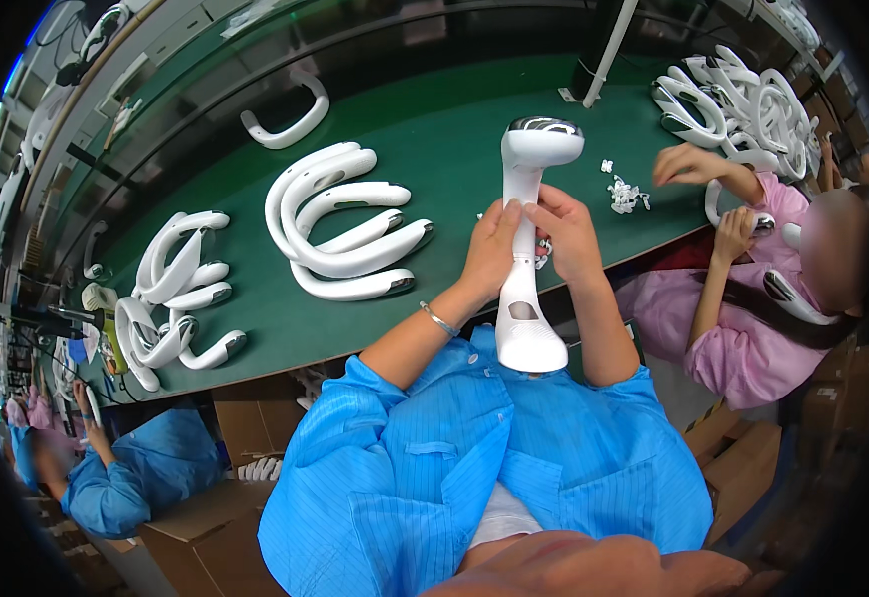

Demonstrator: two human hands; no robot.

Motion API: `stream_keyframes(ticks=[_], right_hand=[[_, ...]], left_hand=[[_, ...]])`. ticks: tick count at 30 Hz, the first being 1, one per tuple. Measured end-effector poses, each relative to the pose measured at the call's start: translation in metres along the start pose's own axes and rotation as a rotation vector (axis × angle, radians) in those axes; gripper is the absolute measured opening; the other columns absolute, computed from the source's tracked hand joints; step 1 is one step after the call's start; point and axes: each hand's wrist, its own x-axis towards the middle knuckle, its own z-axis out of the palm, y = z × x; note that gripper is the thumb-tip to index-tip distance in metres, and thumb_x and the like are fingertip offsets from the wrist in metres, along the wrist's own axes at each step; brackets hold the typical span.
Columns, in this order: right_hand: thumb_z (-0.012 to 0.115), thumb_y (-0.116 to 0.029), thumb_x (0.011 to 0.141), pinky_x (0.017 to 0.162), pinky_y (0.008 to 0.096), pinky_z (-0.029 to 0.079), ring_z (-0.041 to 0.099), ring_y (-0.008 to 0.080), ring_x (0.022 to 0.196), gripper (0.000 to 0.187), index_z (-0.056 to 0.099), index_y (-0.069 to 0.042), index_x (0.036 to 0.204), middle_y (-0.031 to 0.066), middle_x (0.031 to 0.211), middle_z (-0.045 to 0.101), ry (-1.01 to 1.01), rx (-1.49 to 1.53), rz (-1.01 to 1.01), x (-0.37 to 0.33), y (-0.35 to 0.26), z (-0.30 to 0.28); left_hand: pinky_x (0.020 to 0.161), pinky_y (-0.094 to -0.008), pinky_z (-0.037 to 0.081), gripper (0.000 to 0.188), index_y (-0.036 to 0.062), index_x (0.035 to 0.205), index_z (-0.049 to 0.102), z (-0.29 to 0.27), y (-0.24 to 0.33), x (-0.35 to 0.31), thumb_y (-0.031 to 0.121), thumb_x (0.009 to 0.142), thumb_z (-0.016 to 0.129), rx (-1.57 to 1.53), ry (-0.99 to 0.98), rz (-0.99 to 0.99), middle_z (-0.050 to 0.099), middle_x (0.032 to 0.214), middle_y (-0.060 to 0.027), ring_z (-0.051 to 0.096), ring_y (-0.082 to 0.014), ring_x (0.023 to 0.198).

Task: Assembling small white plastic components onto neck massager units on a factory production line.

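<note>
A white curved neck fan point(531, 340) is held upright in front of my chest, over the bench's near edge. My left hand point(492, 251) is closed round the left side of its narrow middle. My right hand point(568, 237) grips the other side, with both thumbs close together on the fan. A dark, shiny end cap tops the upper end; the lower end is rounded, with a grey oval patch above it. Partly hidden behind my right hand are a few small white pieces. To the right, small white plastic parts point(627, 195) lie in a loose heap.
On the green bench point(434, 129), several neck fans point(355, 261) lie left of my hands, with another group point(171, 284) farther left. A large pile point(738, 109) is at the far right. Co-workers in pink point(753, 338) and blue point(146, 473) sit either side. Cardboard boxes point(201, 537) stand below.
</note>
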Motion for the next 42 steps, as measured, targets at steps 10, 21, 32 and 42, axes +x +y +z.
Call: stream_keyframes(ticks=[10, 21, 32, 42], right_hand=[[0.054, -0.005, 0.087, 0.057, 0.0194, 0.049, 0.059, 0.0063, 0.072, 0.029, 0.056, 0.002, 0.116, 0.0041, 0.092, 0.064, 0.114, 0.109, -0.101, -0.007, 0.014, 0.017], [0.059, -0.004, 0.084, 0.071, 0.0259, 0.049, 0.065, 0.0178, 0.084, 0.024, 0.061, 0.000, 0.108, 0.0136, 0.100, 0.066, 0.115, -0.793, -0.030, -0.017, -0.024, -0.031], [0.067, -0.004, 0.072, 0.067, 0.0416, 0.048, 0.060, 0.0342, 0.076, 0.014, 0.064, -0.003, 0.085, 0.0144, 0.083, 0.059, 0.207, -1.309, -0.271, -0.018, 0.060, -0.078], [0.058, -0.002, 0.077, 0.056, 0.0340, 0.047, 0.058, 0.0227, 0.061, 0.011, 0.062, -0.001, 0.087, 0.0106, 0.073, 0.059, 0.347, -1.053, -0.377, -0.011, 0.053, -0.087]], left_hand=[[0.050, -0.0263, 0.054, 0.032, 0.0008, 0.104, 0.053, 0.000, 0.018, -0.006, 0.031, 0.098, 0.043, 0.108, 0.054, -0.097, 0.060, 0.081, -0.0087, 0.063, -0.0152, 0.064], [0.063, -0.0292, 0.056, 0.030, -0.0006, 0.111, 0.051, -0.050, 0.011, -0.046, 0.024, 0.097, 0.043, -0.054, 0.079, -0.415, 0.062, 0.099, -0.0130, 0.064, -0.0193, 0.077], [0.064, -0.0317, 0.056, 0.024, -0.0030, 0.109, 0.049, -0.044, 0.002, -0.020, 0.001, 0.085, 0.052, -0.075, 0.068, -0.335, 0.061, 0.090, -0.0143, 0.064, -0.0197, 0.075], [0.070, -0.0334, 0.057, 0.031, -0.0041, 0.117, 0.046, -0.022, -0.012, -0.001, 0.002, 0.088, 0.049, -0.025, 0.022, -0.374, 0.059, 0.098, -0.0131, 0.063, -0.0201, 0.082]])
